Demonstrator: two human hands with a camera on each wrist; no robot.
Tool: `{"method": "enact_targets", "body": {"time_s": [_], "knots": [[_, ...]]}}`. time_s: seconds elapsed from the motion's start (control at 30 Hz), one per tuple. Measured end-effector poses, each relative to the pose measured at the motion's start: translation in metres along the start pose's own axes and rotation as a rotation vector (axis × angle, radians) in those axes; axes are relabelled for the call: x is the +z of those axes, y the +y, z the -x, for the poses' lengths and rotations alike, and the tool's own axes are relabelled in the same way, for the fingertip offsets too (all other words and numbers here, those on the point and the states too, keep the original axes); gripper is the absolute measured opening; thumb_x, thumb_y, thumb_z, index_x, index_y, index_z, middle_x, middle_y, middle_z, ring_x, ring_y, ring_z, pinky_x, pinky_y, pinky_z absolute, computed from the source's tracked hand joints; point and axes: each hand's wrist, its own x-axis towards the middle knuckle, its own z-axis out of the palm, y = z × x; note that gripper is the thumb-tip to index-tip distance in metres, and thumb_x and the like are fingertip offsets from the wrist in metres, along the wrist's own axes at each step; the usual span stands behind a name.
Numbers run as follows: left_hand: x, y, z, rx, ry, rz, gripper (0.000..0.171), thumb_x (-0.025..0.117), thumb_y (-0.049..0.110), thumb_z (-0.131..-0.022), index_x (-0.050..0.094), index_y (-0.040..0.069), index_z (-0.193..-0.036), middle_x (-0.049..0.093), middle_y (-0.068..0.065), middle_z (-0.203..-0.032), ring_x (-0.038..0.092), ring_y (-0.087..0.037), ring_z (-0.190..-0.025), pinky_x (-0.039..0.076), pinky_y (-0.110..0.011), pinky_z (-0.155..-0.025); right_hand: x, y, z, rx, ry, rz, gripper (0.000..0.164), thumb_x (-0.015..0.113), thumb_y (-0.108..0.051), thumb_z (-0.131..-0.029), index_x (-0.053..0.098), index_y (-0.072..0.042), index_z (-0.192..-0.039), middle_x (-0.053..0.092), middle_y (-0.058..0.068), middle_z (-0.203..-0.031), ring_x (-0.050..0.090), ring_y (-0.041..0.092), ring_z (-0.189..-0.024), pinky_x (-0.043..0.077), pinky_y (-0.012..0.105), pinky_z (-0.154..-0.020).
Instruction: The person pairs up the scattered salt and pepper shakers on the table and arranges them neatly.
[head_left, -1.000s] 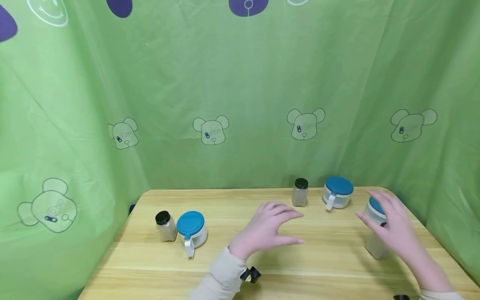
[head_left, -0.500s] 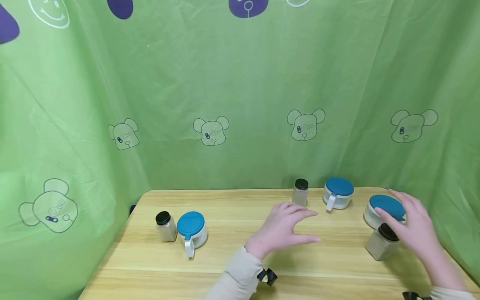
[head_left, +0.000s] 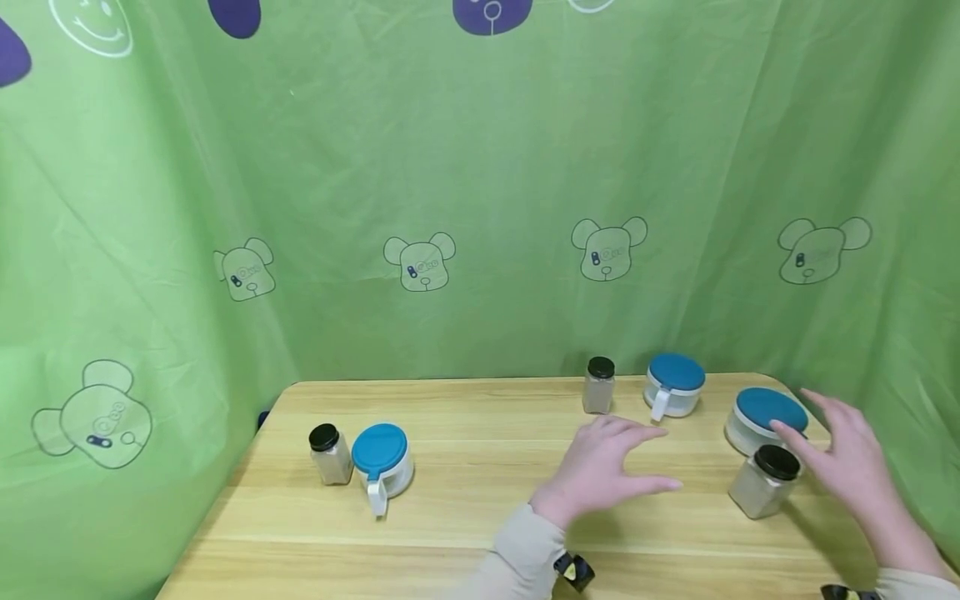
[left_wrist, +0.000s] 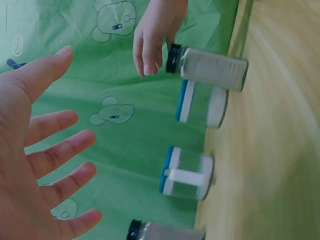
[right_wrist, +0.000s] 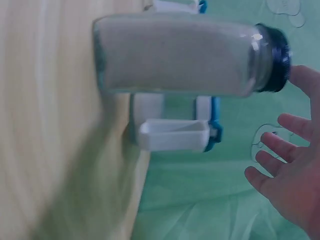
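My right hand (head_left: 851, 454) hovers with fingers spread just right of a square glass jar (head_left: 757, 487) with a black lid, which stands near the table's right side. In the right wrist view the thumb is close by that jar's lid (right_wrist: 275, 57). Behind the jar is a round container (head_left: 753, 425) with a blue lid, its handle (right_wrist: 175, 135) visible in the right wrist view. My left hand (head_left: 607, 467), thumb and fingers apart and holding nothing, is over the table left of the same jar. The left wrist view shows its palm (left_wrist: 15, 175) with fingers extended.
Toward the back edge stand another black-lidded jar (head_left: 598, 392) and a blue-lidded container (head_left: 673, 398) with a white handle. At the left are a similar jar (head_left: 331, 465) and container (head_left: 393, 479) side by side. A green curtain (head_left: 480, 167) hangs behind the wooden table (head_left: 465, 500).
Both hands have moved to the right. The right hand has shifted from over the near-right jar to beside it, uncovering the jar and the blue lid behind. Jars and containers have stayed in place.
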Motion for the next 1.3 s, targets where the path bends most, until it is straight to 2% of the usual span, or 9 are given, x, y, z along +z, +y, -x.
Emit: {"method": "enact_targets", "body": {"time_s": [0.27,0.53,0.87,1.13,1.3], "knots": [[0.022,0.017,-0.01,-0.064,0.052,0.055,0.067,0.061,0.069,-0.082,0.047,0.039,-0.141,0.054,0.02,-0.138,0.049,-0.004,-0.127,0.04,-0.027,-0.104,0.007,0.025,0.0,0.036,-0.018,0.01,0.079,0.062,-0.033,-0.094,0.021,0.006,-0.15,0.022,0.044,-0.146,0.018,0.064,-0.132,0.015,0.079,-0.099],[0.042,0.031,-0.021,-0.125,0.118,0.058,0.067,0.062,0.07,-0.08,0.051,0.038,-0.138,0.056,0.018,-0.136,0.051,-0.005,-0.122,0.042,-0.025,-0.099,0.011,0.043,-0.002,0.13,-0.066,-0.014,0.089,0.061,-0.039,-0.093,0.012,0.008,-0.151,0.013,0.045,-0.149,0.013,0.066,-0.132,0.017,0.08,-0.096],[0.066,0.051,-0.036,-0.133,0.193,0.049,0.063,0.063,0.071,-0.079,0.058,0.035,-0.131,0.06,0.02,-0.13,0.052,-0.003,-0.12,0.042,-0.023,-0.095,0.022,0.064,-0.01,0.173,-0.112,-0.055,0.098,0.064,-0.041,-0.092,0.007,0.014,-0.149,0.011,0.049,-0.146,0.012,0.068,-0.131,0.018,0.081,-0.096],[0.079,0.066,-0.042,-0.152,0.153,0.019,0.068,0.062,0.074,-0.077,0.053,0.039,-0.135,0.058,0.02,-0.132,0.05,-0.002,-0.121,0.042,-0.023,-0.093,0.026,0.065,-0.017,0.172,-0.152,-0.063,0.099,0.064,-0.04,-0.092,0.004,0.015,-0.148,0.019,0.051,-0.141,0.019,0.069,-0.125,0.022,0.081,-0.092],[0.087,0.072,-0.046,-0.164,0.147,0.004,0.073,0.061,0.076,-0.075,0.05,0.04,-0.137,0.058,0.019,-0.132,0.05,-0.002,-0.121,0.043,-0.023,-0.093,0.03,0.064,-0.019,0.18,-0.18,-0.06,0.099,0.063,-0.041,-0.092,0.004,0.016,-0.148,0.017,0.053,-0.139,0.02,0.07,-0.124,0.023,0.081,-0.091]]}}
